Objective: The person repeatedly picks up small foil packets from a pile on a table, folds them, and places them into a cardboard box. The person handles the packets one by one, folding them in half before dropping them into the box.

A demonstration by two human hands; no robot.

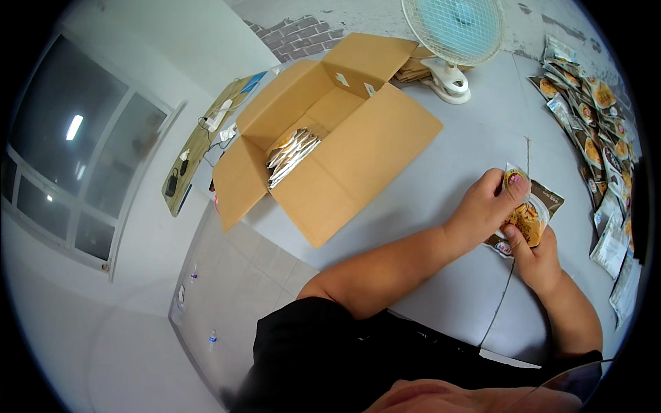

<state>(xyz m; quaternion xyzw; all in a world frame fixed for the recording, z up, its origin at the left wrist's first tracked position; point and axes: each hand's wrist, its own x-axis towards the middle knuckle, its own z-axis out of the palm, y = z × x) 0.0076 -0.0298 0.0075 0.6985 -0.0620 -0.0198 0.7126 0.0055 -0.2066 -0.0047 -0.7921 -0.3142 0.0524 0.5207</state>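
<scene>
A brown printed food pouch (533, 212) is held between both hands above the grey table, its picture side facing up. My left hand (483, 206) grips its upper left part, with the thumb over a small clear packet bearing a round yellow and red mark (512, 178). My right hand (534, 255) holds the lower right edge, thumb on the front. To the left stands an open cardboard box (356, 165) with its flaps folded out. Several pouches (293, 155) stand in a row at the box's near left end.
A pile of similar pouches (594, 129) lies along the table's right side. A clip fan (454, 31) stands behind the box, beside folded cardboard (413, 67). A wooden board (193, 149) with a power strip (219, 114) and cables is beyond the box. Bottles (212, 338) stand on the floor.
</scene>
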